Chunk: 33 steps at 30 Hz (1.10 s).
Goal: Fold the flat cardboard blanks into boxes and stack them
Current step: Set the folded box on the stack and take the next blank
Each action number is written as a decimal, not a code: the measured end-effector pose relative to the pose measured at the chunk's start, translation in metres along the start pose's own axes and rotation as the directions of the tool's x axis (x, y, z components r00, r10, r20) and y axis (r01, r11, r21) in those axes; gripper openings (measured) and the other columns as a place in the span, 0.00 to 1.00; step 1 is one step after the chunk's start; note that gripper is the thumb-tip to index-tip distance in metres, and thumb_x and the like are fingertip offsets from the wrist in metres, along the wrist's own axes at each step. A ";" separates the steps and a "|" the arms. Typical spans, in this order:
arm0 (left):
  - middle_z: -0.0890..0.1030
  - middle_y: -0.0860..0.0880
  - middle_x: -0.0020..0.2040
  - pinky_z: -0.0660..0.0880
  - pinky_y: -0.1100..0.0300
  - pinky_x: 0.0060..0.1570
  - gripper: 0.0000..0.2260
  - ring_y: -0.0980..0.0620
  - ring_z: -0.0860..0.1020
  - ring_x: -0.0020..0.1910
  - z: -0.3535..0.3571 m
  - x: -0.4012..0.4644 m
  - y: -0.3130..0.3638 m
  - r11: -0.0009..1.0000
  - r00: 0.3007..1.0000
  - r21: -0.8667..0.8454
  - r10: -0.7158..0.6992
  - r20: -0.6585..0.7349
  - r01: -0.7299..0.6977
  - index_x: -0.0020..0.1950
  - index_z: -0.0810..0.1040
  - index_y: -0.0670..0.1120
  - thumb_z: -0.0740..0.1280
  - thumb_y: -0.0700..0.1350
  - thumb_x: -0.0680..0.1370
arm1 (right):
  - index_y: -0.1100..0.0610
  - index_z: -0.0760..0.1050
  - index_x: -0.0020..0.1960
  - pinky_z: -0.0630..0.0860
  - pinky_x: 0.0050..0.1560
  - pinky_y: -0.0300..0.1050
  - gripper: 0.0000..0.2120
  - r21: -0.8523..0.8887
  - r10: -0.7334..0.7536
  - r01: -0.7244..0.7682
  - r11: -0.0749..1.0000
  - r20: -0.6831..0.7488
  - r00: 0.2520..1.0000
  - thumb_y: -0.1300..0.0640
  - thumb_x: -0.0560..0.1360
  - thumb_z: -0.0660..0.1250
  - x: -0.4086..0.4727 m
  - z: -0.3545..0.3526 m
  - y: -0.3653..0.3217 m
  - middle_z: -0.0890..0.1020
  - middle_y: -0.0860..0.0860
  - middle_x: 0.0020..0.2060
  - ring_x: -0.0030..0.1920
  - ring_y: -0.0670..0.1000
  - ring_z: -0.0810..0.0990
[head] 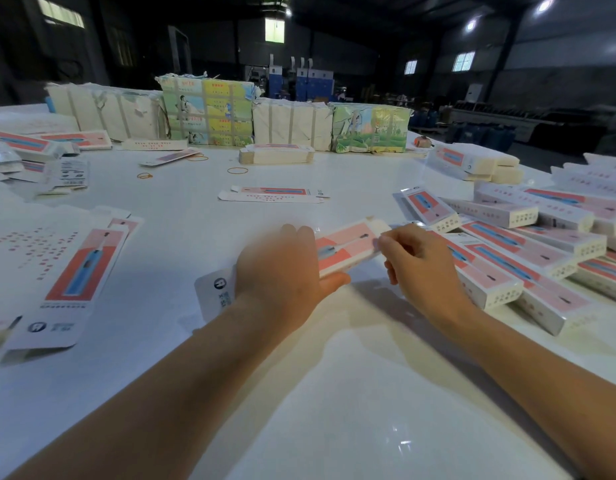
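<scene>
A big white table [327, 393] fills the view. Flat box sheets [62, 271] lie on its left side. One flat sheet [273, 194] lies alone near the middle. Folded boxes [528, 247] lie in a heap on the right side. A small stack of flat sheets [276, 154] sits farther back. Behind it, wrapped bundles [209, 110] stand in a row along the far edge. Rubber bands [237, 170] lie loose on the table between the stack and the lone sheet.
</scene>
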<state>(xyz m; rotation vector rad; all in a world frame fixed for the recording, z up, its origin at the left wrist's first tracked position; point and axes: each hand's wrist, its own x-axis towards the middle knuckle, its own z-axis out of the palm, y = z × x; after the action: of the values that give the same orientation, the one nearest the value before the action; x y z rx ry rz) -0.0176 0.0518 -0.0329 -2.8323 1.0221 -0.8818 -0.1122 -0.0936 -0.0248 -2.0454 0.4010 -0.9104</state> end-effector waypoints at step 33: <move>0.67 0.52 0.45 0.63 0.60 0.36 0.31 0.55 0.65 0.40 -0.007 -0.004 0.004 0.996 0.995 -0.085 -0.005 -0.104 -0.004 0.57 0.66 0.49 0.49 0.73 0.70 | 0.50 0.61 0.72 0.75 0.50 0.44 0.34 0.202 0.186 -0.178 0.963 -0.022 0.982 0.51 0.71 0.73 0.016 -0.009 0.010 0.71 0.50 0.60 0.55 0.50 0.74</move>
<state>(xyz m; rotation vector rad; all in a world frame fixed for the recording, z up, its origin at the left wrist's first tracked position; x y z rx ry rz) -0.0263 0.0526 -0.0296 -2.8825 1.0961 -1.0198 -0.1079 -0.1139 -0.0219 -1.7779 0.4912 -0.8458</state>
